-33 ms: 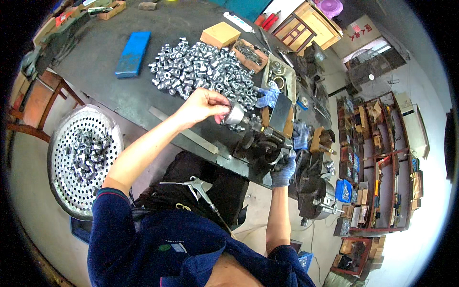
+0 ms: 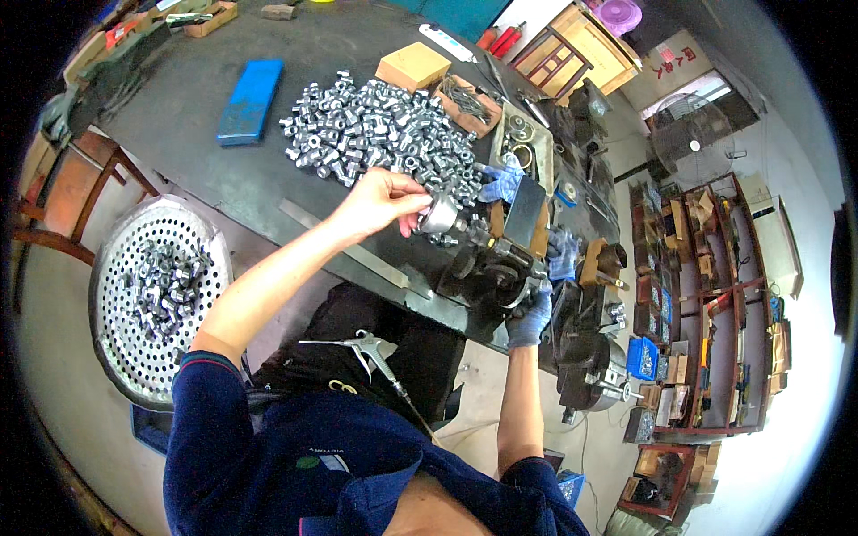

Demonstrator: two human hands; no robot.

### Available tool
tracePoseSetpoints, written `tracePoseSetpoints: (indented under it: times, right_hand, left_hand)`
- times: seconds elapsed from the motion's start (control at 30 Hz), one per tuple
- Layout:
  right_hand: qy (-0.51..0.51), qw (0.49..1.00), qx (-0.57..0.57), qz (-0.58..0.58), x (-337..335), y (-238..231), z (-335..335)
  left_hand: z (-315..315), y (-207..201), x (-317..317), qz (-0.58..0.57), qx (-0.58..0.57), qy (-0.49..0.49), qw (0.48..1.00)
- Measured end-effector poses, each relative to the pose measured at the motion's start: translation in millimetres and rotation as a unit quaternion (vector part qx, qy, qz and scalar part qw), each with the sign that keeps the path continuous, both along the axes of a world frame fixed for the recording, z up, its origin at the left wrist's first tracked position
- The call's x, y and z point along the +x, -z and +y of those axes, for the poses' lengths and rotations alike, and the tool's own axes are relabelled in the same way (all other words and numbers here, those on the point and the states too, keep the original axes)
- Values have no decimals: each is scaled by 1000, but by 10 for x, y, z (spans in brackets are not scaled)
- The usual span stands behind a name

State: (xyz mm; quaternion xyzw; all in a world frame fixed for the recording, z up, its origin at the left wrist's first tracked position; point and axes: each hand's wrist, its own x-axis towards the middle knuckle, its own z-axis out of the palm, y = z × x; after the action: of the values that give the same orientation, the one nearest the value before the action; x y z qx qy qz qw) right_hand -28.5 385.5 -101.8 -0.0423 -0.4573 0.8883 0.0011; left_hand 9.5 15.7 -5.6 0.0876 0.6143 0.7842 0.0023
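My bare left hand point(image 2: 386, 207) has its thumb and fingers closed at the near-left rim of a round silver metal piece point(image 2: 441, 216). A small part between the fingertips would be hidden. This piece sits on the left end of a dark bench device point(image 2: 494, 262) at the table's front edge. On the device's right side, my right hand point(image 2: 529, 322), in a grey-blue glove, is closed around a curved metal part point(image 2: 517, 293); the fingers partly cover it. Just beyond my left hand lies a large heap of silver threaded fittings point(image 2: 380, 129).
At left, a perforated round tray point(image 2: 112, 295) holds more fittings. On the table are a blue block point(image 2: 250, 101), a yellow box point(image 2: 412, 66), a blue-white glove point(image 2: 503, 181) and a dark upright panel point(image 2: 525, 213). An air blow gun point(image 2: 368, 350) lies over my lap. A vise point(image 2: 592, 362) stands at right.
The fingers of my left hand have shifted slightly at the rim of the round metal piece. My right hand stays in place.
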Motion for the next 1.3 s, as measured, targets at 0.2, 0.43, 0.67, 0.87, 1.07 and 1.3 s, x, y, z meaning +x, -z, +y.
tracePoseSetpoints:
  times: [0.2, 0.43, 0.67, 0.87, 1.07, 1.3]
  right_hand:
    - [139, 975, 168, 49, -599, -249, -272]
    - [131, 985, 28, 105, -283, -1203, -526]
    - [96, 994, 28, 42, 536, -848, -238]
    - [60, 995, 71, 24, -172, -159, -212]
    - [176, 969, 150, 81, -733, -732, -226]
    - [136, 972, 90, 166, 236, -1219, -376]
  left_hand:
    - [25, -28, 9, -2, -33, -35, 999]
    - [-60, 1, 4, -48, -26, -21, 998]
    - [-46, -5, 57, -51, 75, -20, 996]
    - [-142, -43, 91, -71, 73, -26, 994]
    - [-1034, 29, 854, -74, -51, -199, 976]
    - [-2257, 477, 2409, -170, -289, -478, 812]
